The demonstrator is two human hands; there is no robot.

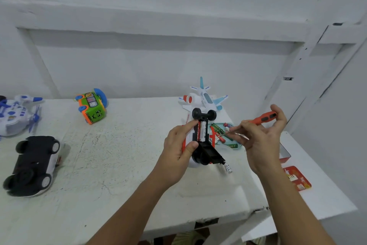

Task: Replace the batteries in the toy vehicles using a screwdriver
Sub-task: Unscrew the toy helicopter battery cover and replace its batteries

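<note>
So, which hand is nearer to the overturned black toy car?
Left. The left hand grips a toy plane right of the toy car; the right hand, holding the screwdriver, is farther right.

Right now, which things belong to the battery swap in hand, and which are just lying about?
In use: left hand, upturned red-and-white toy, fitted batteries, right hand, orange screwdriver, teal battery tray, loose battery.
Lying about: black toy car, green-and-orange toy bus, blue-and-white toy, white-and-blue toy plane, red card.
</note>
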